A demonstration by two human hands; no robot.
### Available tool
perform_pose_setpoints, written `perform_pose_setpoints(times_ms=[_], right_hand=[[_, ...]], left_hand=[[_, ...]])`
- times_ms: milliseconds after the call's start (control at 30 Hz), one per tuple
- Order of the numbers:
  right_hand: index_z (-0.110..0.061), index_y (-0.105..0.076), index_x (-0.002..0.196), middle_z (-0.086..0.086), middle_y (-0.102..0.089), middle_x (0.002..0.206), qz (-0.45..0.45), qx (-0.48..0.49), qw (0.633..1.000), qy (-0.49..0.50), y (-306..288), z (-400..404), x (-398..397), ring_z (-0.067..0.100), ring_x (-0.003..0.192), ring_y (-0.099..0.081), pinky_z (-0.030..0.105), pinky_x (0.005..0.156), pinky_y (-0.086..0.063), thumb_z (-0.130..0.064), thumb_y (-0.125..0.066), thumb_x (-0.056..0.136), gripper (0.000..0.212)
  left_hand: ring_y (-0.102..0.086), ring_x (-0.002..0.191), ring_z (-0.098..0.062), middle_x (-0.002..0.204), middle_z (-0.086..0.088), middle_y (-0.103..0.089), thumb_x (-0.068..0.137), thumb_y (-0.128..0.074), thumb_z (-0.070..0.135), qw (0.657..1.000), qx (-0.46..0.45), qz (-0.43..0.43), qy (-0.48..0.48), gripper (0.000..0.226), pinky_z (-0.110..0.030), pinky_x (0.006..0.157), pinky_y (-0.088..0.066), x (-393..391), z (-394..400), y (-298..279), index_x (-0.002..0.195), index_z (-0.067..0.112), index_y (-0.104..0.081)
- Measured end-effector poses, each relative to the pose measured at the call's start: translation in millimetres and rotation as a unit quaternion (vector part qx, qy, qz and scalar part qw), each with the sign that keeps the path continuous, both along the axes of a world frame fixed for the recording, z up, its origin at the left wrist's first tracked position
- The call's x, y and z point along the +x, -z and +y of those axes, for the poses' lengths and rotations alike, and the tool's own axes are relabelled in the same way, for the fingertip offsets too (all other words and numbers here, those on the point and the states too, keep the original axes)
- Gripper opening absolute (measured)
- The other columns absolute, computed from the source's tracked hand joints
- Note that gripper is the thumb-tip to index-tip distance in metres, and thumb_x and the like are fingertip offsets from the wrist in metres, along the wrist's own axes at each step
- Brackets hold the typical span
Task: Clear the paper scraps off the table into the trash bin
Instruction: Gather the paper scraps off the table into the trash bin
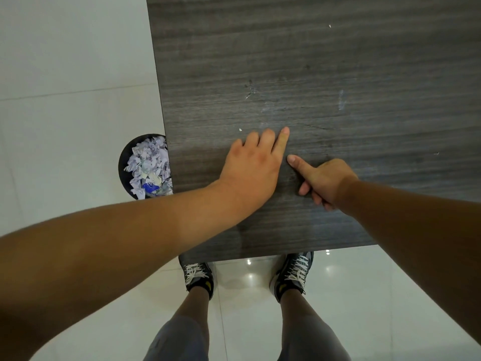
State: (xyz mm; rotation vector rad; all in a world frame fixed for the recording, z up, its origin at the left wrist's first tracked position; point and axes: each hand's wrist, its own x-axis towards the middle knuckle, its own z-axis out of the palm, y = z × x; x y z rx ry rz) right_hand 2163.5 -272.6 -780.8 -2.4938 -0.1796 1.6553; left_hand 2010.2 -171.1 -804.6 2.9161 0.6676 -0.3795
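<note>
Paper scraps [149, 165] already fill the trash bin [124, 168] at nine o'clock, leaving only tiny flecks [240, 130] on the desk [338, 61], where the left hand [252, 162] lies flat, empty, fingers [282, 140] together, and the right hand [322, 178] is loosely curled, clamped on nothing visible.

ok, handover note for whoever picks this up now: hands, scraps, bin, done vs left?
Left hand: flat on the dark wood-grain table, fingers spread, nothing visibly held.
Right hand: index finger pointing out, other fingers curled; whether it holds a scrap can't be seen.
Round black trash bin: on the floor at the table's left edge, holding crumpled pale paper scraps.
Done: the bulk is binned.
Left: tiny white paper flecks, one near the left fingers, one at far top, one at right.
</note>
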Motion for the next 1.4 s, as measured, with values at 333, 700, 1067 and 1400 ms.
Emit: perform_pose_setpoints(times_ms=[333,700,1067,1400], right_hand=[[-0.02,-0.078,0.053,0.003,-0.062,0.044,0.002,0.017,1.0,0.002,1,-2,0,0.013,0.031,-0.054,0.023,0.043,-0.046,-0.098,-0.058,0.071,0.083],[-0.017,-0.077,0.053,0.004,-0.061,0.045,0.002,0.019,1.0,-0.001,1,-3,0,0.014,0.032,-0.053,0.025,0.045,-0.046,-0.099,-0.059,0.07,0.086],[-0.02,-0.078,0.055,0.003,-0.061,0.045,0.002,0.024,1.0,-0.001,-3,-3,-1,0.014,0.032,-0.052,0.027,0.047,-0.047,-0.1,-0.059,0.07,0.083],[-0.02,-0.078,0.053,0.003,-0.061,0.045,-0.001,0.024,1.0,-0.002,0,-5,-1,0.014,0.032,-0.051,0.024,0.043,-0.046,-0.098,-0.059,0.072,0.083]], left_hand=[[-0.067,0.088,-0.011,0.107,0.008,-0.071,0.1,-0.074,0.033,0.863,-0.208,-0.292,-0.355,0.013,-0.038,0.082,-0.06,-38,22,0,0.105,0.023,-0.081],[-0.064,0.089,-0.003,0.102,0.017,-0.071,0.097,-0.072,0.05,0.835,-0.147,-0.277,-0.451,0.02,-0.032,0.075,-0.059,-35,33,15,0.108,0.039,-0.084],[-0.063,0.102,-0.019,0.109,0.005,-0.065,0.107,-0.061,0.03,0.89,-0.075,-0.201,-0.402,0.014,-0.041,0.088,-0.053,-10,30,10,0.107,0.024,-0.074],[-0.054,0.085,-0.006,0.095,0.004,-0.059,0.09,-0.043,0.008,0.821,-0.14,-0.288,-0.474,0.024,-0.015,0.077,-0.04,-101,105,5,0.093,0.028,-0.054]])
